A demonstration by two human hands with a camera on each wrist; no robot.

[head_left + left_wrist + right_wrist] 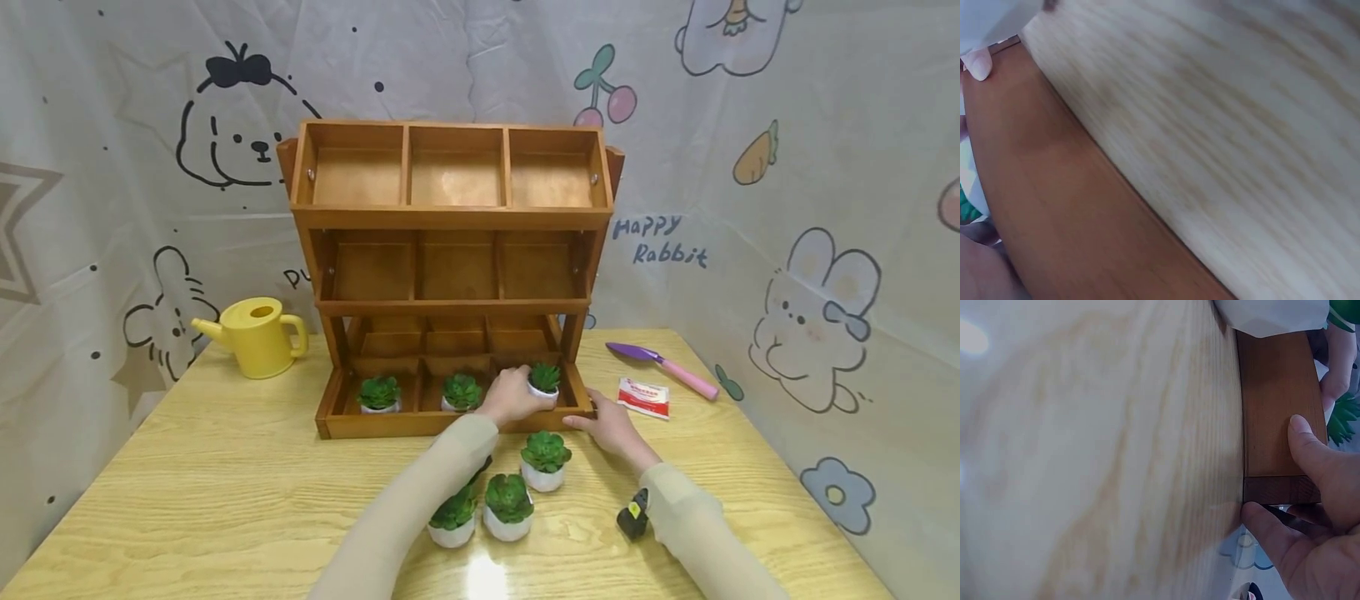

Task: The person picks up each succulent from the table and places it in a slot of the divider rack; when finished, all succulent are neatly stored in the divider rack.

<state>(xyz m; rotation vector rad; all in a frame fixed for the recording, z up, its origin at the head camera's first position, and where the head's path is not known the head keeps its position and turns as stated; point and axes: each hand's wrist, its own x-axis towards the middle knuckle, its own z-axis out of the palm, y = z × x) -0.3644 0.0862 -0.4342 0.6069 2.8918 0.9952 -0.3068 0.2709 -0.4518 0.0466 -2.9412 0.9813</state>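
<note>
My left hand (517, 396) holds a small potted succulent (544, 378) in a white pot, in the right compartment of the wooden shelf's bottom tier (420, 425). Green leaves and part of that pot (972, 181) show at the left wrist view's edge. At the shelf's front right corner, my right hand (611, 425) grips the wood. Its thumb (1307, 437) lies on the front board (1279, 406), with the fingers around the end. Two potted succulents (379, 394) (461, 392) sit in the left and middle bottom compartments.
Three more potted succulents (545, 460) (508, 506) (453, 517) stand before the shelf, one partly behind my left forearm. A yellow watering can (262, 337) is at left. A purple-and-pink trowel (667, 368), a red-and-white packet (643, 397) and a small black object (633, 515) lie at right.
</note>
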